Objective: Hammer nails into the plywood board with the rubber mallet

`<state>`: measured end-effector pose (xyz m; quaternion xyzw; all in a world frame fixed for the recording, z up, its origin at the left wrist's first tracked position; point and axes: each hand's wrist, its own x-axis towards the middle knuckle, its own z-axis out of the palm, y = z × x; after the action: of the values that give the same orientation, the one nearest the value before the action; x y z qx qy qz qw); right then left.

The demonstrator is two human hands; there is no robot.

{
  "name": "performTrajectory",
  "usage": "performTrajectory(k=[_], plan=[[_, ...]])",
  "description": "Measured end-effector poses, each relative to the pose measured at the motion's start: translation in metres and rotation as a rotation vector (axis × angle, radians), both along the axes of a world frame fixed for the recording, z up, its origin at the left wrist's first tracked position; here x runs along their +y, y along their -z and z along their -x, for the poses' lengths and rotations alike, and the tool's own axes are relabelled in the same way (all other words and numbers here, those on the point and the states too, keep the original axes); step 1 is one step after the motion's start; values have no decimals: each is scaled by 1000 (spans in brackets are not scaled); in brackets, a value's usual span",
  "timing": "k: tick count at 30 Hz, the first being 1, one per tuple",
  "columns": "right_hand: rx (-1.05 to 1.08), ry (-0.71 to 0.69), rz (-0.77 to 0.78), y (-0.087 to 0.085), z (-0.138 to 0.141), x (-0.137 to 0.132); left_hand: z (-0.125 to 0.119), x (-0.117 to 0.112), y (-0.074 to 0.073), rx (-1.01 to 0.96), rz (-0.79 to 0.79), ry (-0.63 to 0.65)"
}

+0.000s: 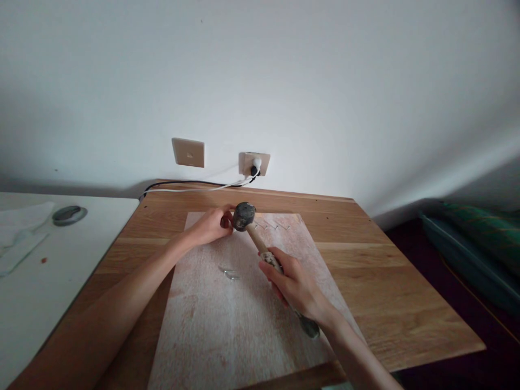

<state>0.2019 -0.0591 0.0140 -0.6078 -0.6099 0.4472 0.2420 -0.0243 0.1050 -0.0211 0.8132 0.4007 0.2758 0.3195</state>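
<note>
The hammer point(255, 237) is clamped mid-handle in the right hand point(294, 284), which suits light taps, its head over the board point(244, 325) on the bench point(385, 292). The left hand point(211, 226) grip is pinched together beside the head, apparently steadying something unseen.

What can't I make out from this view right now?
- What the left hand pinches: hidden by its fingers and the hammer.
- Loose nails on the board: too small to count.
- Hammer handle's middle: covered by the right hand.
- Board's near edge: cut off by the frame.
</note>
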Motion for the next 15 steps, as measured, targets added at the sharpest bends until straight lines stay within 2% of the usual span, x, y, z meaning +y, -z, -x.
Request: performTrajectory(k=[15], plan=[[-23, 8, -3, -6, 1, -2, 0, -1, -1, 2, 11, 4]])
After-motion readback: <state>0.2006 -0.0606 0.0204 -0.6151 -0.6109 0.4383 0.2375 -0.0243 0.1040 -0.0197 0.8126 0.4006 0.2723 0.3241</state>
